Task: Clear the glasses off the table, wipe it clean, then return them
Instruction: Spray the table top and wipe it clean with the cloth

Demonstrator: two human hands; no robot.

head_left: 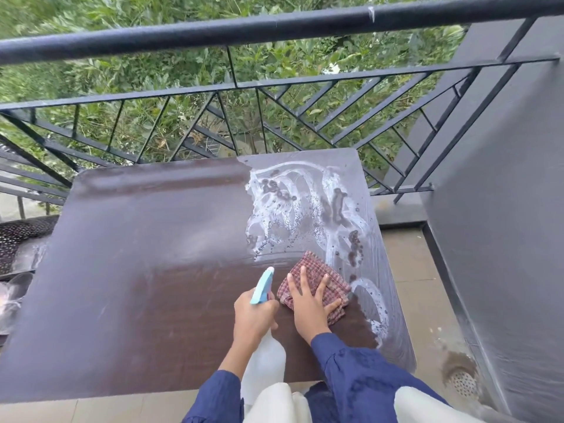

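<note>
While we are gripping the spray bottle [265, 358] in our left hand [254, 312], fingers curled round its neck just under the blue trigger head, we are pressing our right hand [308, 303] flat on the red checked cloth [319, 274], fingers straight and spread rather than clutching it. We are working at the near right part of the dark brown table [137, 254], and no glasses are showing on it, so we are judging the clearing done and the wiping under way. The white suds [305, 206] are lying directly ahead of our right fingertips, filling the far right corner, with one streak trailing back along the right edge beside the cloth. Our right hand is sitting nearer them than our left, so the next stroke is probably calling for a push forward and rightward.
</note>
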